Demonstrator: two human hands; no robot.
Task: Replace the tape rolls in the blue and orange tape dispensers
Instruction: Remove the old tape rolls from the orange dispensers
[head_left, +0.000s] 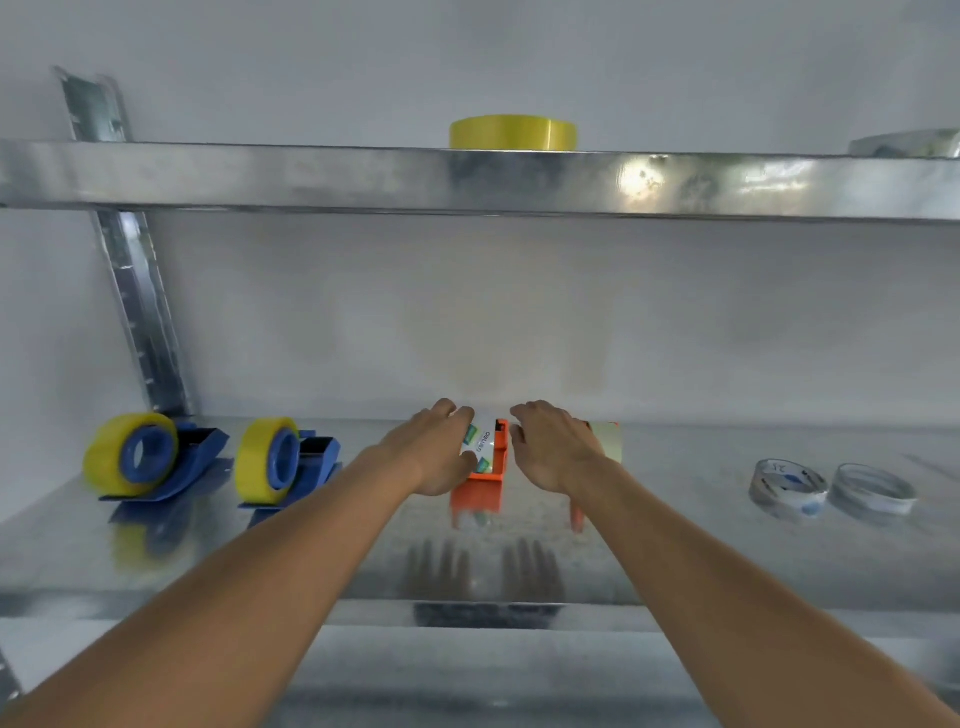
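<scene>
Two blue tape dispensers (200, 457) (317, 460) stand at the left of the lower shelf, each carrying a yellow tape roll (111, 457) (254, 462). In the middle stands an orange dispenser (483, 488). My left hand (439, 452) grips the clear, labelled tape roll (483, 441) seated in it. My right hand (553, 449) lies palm down over a second orange dispenser (576, 514) and its pale roll (608, 441). The hand hides whether its fingers hold them. Another yellow roll (511, 132) lies flat on the upper shelf.
Two nearly spent clear tape rolls (787, 486) (872, 491) lie at the right of the lower metal shelf (727, 561). The upper shelf's front beam (311, 176) runs overhead. A slanted metal upright (140, 301) stands behind the blue dispensers. A shiny object (906, 143) sits at the upper right.
</scene>
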